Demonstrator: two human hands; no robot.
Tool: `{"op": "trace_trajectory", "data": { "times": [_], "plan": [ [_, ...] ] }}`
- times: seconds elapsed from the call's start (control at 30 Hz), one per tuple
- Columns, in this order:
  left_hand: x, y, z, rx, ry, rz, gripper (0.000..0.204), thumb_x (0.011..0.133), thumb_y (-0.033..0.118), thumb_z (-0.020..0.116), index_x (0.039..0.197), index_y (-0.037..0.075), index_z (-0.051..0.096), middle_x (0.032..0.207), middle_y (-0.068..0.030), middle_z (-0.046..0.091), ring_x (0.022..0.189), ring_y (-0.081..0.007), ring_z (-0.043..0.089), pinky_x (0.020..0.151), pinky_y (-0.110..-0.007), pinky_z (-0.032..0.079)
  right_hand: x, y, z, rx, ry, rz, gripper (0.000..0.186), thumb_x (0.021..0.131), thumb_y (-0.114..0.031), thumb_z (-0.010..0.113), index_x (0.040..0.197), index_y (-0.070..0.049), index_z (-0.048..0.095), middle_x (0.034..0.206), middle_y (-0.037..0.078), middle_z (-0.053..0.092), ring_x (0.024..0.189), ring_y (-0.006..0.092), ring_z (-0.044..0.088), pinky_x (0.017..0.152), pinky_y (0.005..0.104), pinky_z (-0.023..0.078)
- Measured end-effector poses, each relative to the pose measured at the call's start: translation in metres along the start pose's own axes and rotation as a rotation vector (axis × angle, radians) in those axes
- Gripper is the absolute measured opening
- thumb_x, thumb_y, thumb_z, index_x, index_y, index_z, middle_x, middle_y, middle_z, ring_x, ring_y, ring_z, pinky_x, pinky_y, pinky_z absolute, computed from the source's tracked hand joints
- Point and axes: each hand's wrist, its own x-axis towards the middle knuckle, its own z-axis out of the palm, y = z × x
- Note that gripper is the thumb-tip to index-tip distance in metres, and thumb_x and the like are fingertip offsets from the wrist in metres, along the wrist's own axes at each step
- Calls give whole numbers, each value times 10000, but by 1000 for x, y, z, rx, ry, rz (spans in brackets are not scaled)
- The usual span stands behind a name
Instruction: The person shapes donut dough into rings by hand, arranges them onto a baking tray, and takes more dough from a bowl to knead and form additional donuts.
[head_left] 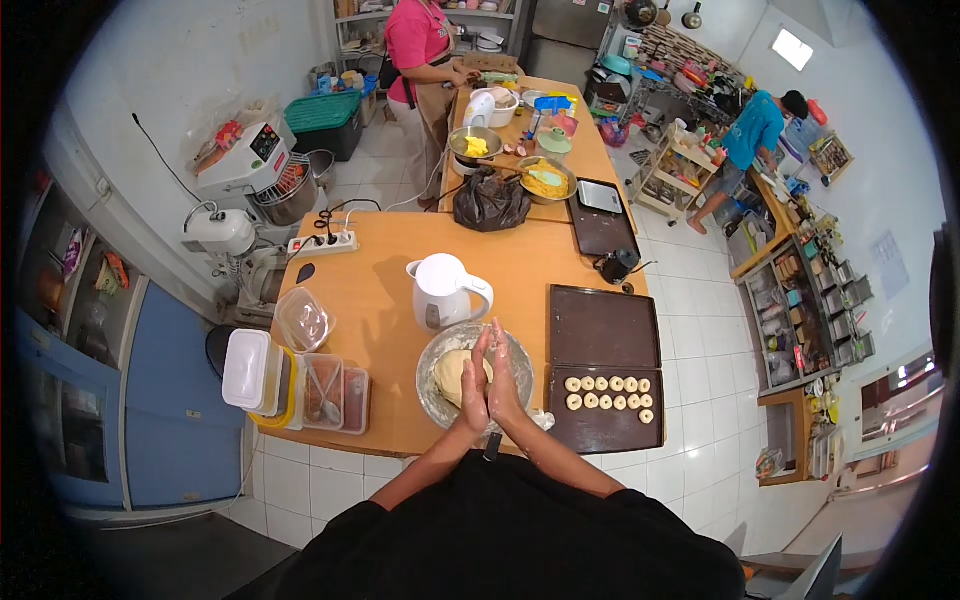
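My left hand [475, 385] and my right hand [503, 385] are pressed palm to palm, fingers straight and pointing away from me. Whatever lies between the palms is hidden. Some pale dough or flour sticks to the skin. Below them stands a metal bowl [428, 398] with a floury rim, holding a pale lump of dough [450, 377]. Just beyond it is a white electric kettle [441, 288]. To the right, a dark baking tray [600, 432] carries two rows of small dough rings [602, 384], plus one single ring.
Another dark tray [604, 325] adjoins the first. Plastic containers [322, 390] stand at the table's left edge. Farther off are a black plastic bag [491, 200], a power strip [323, 243] and a black cup [616, 265]. Two people work beyond, one in pink [418, 35], one in blue [752, 130].
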Motion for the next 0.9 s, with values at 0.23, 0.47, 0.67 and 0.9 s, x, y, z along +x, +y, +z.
{"op": "trace_trajectory", "data": {
  "times": [0.23, 0.47, 0.67, 0.9],
  "plan": [
    [12, 2, -11, 66, -3, 64, 773, 1019, 565, 126, 1562, 15, 133, 1636, -139, 126, 1512, -257, 91, 1218, -389, 32, -3, 1, 4, -9, 2, -20, 708, 1046, -512, 197, 1538, -7, 133, 1599, 198, 145, 1495, 343, 106, 1210, 443, 95],
    [9, 8, -2, 29, -1, 8, 739, 1031, 528, 105, 1556, 10, 152, 1630, -140, 146, 1512, -252, 83, 1219, -389, 28, -4, 3, 5, -24, 0, -32, 705, 1045, -514, 198, 1535, -9, 153, 1594, 200, 162, 1492, 348, 116, 1209, 443, 100],
    [3, 1, -1, -57, -40, -39, 734, 1036, 527, 102, 1555, 12, 162, 1632, -117, 154, 1514, -241, 75, 1217, -382, 18, 0, 0, 3, -43, 19, -28, 704, 1044, -516, 199, 1533, -11, 170, 1589, 201, 176, 1490, 352, 125, 1208, 443, 105],
    [15, 5, -11, 26, -39, -60, 791, 1003, 608, 92, 1574, 63, 141, 1641, -116, 112, 1513, -253, 81, 1218, -393, 34, -5, 8, 5, -63, 6, -49, 702, 1042, -518, 200, 1530, -14, 190, 1584, 203, 194, 1488, 358, 135, 1207, 442, 111]
  ]
}}
